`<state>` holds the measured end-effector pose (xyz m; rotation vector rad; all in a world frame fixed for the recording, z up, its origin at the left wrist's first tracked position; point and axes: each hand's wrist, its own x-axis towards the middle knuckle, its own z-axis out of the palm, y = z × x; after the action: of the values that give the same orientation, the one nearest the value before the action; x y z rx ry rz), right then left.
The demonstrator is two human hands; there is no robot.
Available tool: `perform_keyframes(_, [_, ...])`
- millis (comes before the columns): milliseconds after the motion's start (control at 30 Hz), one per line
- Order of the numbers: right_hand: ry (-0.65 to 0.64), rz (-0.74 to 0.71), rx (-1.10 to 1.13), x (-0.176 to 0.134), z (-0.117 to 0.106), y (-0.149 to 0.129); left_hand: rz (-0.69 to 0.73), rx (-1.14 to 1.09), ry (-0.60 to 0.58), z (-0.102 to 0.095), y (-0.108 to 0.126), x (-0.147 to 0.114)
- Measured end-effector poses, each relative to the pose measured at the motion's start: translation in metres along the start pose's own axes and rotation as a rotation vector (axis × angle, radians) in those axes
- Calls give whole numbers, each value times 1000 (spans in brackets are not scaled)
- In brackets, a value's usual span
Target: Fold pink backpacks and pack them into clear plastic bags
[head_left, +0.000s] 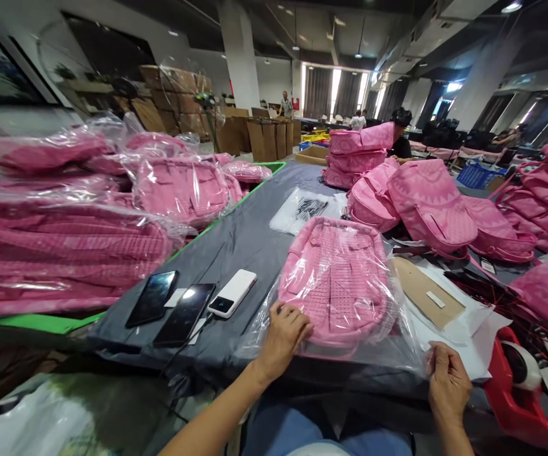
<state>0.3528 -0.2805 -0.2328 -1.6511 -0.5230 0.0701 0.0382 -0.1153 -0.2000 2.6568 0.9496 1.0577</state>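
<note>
A pink backpack [333, 278] lies flat on the table inside a clear plastic bag [409, 335]. My left hand [283, 335] rests on the lower left edge of the wrapped backpack, its fingers loosely bent and a little apart on the plastic. At the near right corner, my right hand [447, 380] is closed in a pinch on the clear plastic. The plastic spreads out past the backpack on both sides and along the table's front edge.
Phones [185, 313] and a white power bank [233, 292] lie left. Wrapped pink backpacks [183, 190] fill a green-edged bin. Unwrapped backpacks [433, 202] stand right, near a cardboard piece [428, 291] and a red tape dispenser [504, 386]. A person [401, 142] sits behind the stack.
</note>
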Motion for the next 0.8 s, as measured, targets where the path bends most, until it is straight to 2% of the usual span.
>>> perform_keyframes(133, [-41, 153, 42, 10, 14, 9, -201, -221, -249, 1, -15, 12])
perform_keyframes(233, [-57, 260, 67, 15, 16, 17, -255, -293, -368, 0, -18, 17])
perform_keyframes(333, [-74, 280, 72, 17, 13, 16, -243, -327, -387, 0, -17, 19])
perform_keyframes(500, [-91, 284, -11, 21, -5, 0, -224, -344, -346, 4, -18, 15])
perform_keyframes(567, [-40, 272, -38, 23, -22, -7, -216, -335, -327, 6, -20, 13])
perform_keyframes(633, [28, 272, -72, 26, -50, -12, -210, -328, -326, 7, -21, 12])
perform_keyframes(700, [88, 247, -149, 31, -88, -15, -203, -328, -327, 6, -21, 13])
perform_keyframes(800, [220, 125, -362, 45, -151, -18, -194, -330, -322, 5, -21, 15])
